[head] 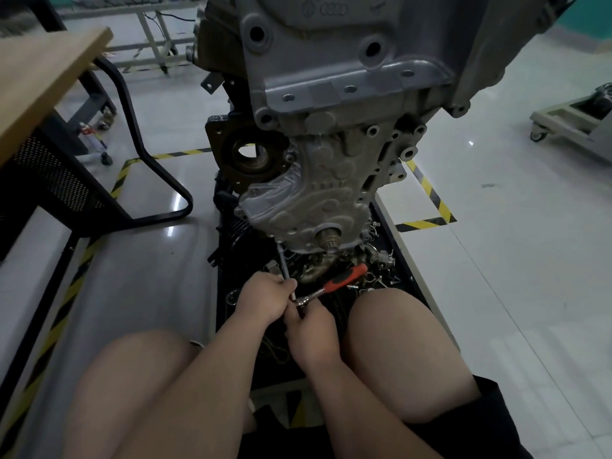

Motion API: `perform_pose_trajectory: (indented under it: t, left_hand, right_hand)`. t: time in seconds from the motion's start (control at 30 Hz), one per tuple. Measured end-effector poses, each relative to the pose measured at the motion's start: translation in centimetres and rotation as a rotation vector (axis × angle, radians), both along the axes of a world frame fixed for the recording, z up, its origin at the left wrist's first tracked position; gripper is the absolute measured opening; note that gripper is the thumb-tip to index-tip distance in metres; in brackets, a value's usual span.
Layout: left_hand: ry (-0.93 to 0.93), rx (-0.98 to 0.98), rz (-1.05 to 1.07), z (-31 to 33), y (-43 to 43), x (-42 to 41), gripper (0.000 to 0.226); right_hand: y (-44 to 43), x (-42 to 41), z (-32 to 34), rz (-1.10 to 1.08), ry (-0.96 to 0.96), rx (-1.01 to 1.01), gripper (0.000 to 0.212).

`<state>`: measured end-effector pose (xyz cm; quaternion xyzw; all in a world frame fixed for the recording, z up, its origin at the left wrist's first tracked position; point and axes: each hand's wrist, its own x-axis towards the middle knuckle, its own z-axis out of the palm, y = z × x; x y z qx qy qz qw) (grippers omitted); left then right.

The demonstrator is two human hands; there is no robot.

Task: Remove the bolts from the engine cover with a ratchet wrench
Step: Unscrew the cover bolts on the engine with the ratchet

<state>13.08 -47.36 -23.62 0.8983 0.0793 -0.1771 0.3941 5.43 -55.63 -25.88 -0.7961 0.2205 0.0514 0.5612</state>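
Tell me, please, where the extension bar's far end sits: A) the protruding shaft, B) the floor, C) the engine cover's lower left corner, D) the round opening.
C: the extension bar rises from the left hand to the lower left corner of the engine cover.

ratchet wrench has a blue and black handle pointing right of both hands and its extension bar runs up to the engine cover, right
The colour is wrong: the ratchet wrench handle is orange and black, not blue. The head view shows it pointing right of the left hand and right hand, its extension bar running up to the engine cover.
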Motion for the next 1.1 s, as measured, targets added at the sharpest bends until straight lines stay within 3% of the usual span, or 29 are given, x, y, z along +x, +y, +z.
perform_pose_trajectory:
  t: [0.07, 0.2, 0.3, 0.53, 0.8, 1.0, 1.1]
  left_hand:
    - [-0.003, -0.054, 0.020, -0.2, -0.1, -0.2, 0.037]
    - [0.117, -0.180, 0.074, -0.1, -0.1, -0.5, 0.037]
    - [0.183, -0.191, 0.075, 0.0, -0.3, -0.6, 0.035]
    - [0.134, -0.199, 0.071, 0.3, 0.0, -1.0, 0.032]
    - [0.047, -0.124, 0.052, 0.0, -0.1, -1.0, 0.034]
    - [0.021, -0.080, 0.035, 0.2, 0.0, -0.9, 0.037]
    - [0.015, -0.078, 0.039, 0.4, 0.0, -0.9, 0.037]
  right_hand:
    - [-0.3, 0.3, 0.1, -0.022, -0.003, 0.130, 0.036]
    - [-0.4, 0.4, 1.0, -0.054, 0.148, 0.664, 0.049]
    - [-0.4, 0.5, 1.1, -0.044, 0.224, 0.840, 0.057]
    - [0.1, 0.2, 1.6, -0.095, 0.331, 1.161, 0.063]
    - [0.2, 0.2, 1.4, -0.084, 0.336, 1.131, 0.060]
    - [0.5, 0.5, 1.0, -0.111, 0.256, 0.958, 0.051]
    - [0.4, 0.3, 0.8, -0.055, 0.220, 0.776, 0.053]
